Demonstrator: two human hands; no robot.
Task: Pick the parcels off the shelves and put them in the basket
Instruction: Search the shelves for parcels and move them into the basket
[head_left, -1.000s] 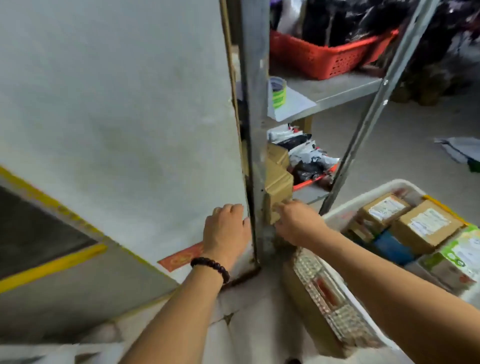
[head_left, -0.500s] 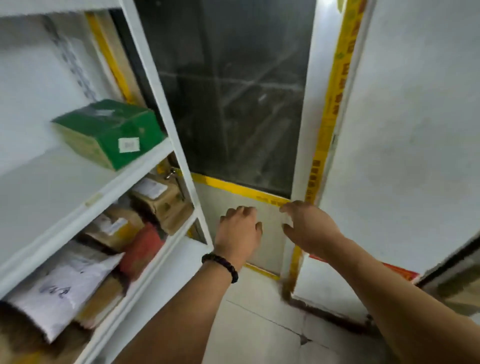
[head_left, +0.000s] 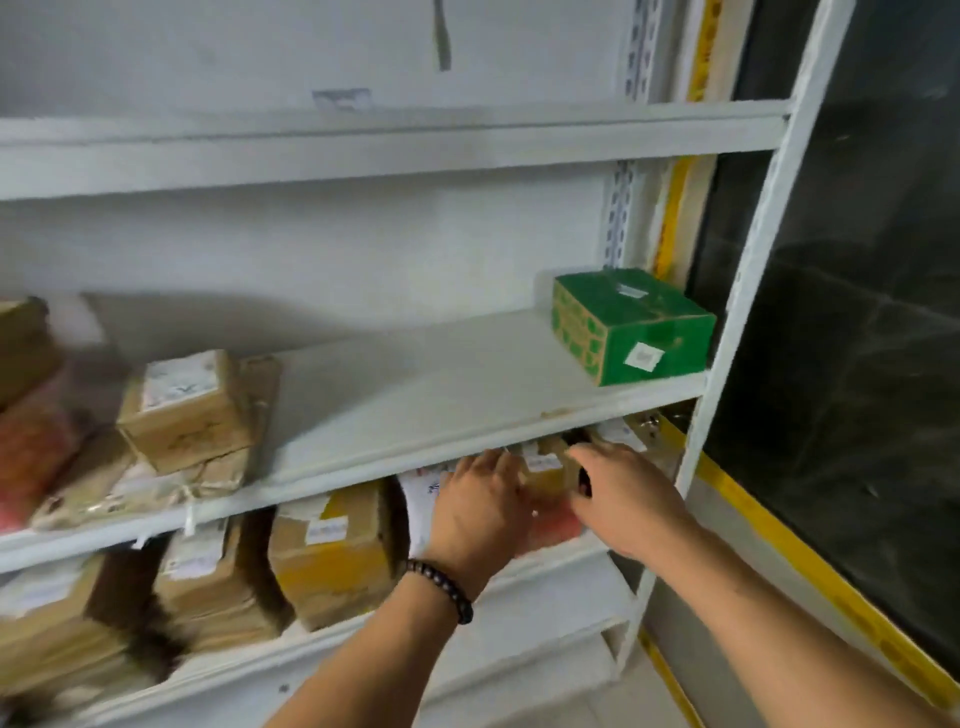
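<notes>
A white metal shelf rack (head_left: 431, 457) fills the view. Both my hands reach under its middle board, on the lower shelf's right side. My left hand (head_left: 480, 512), with a dark bead bracelet, lies with fingers spread over a white mailer (head_left: 423, 491) and beside a small brown box (head_left: 543, 470). On the other side of that box my right hand (head_left: 621, 499) is spread, close to it or touching it. Neither hand is closed on anything. A green box (head_left: 631, 325) stands on the middle shelf at the right. The basket is out of view.
Brown boxes (head_left: 189, 408) and flat packets lie at the middle shelf's left. Larger cardboard boxes (head_left: 332, 551) stand along the lower shelf. A red packet (head_left: 553, 525) lies under my hands. A dark glass door with a yellow frame (head_left: 841, 364) is on the right.
The view has swung left from the basket and steel rack, past the door, to the white shelf rack. Both hands have moved from mid-air into the lower shelf, around the small brown box.
</notes>
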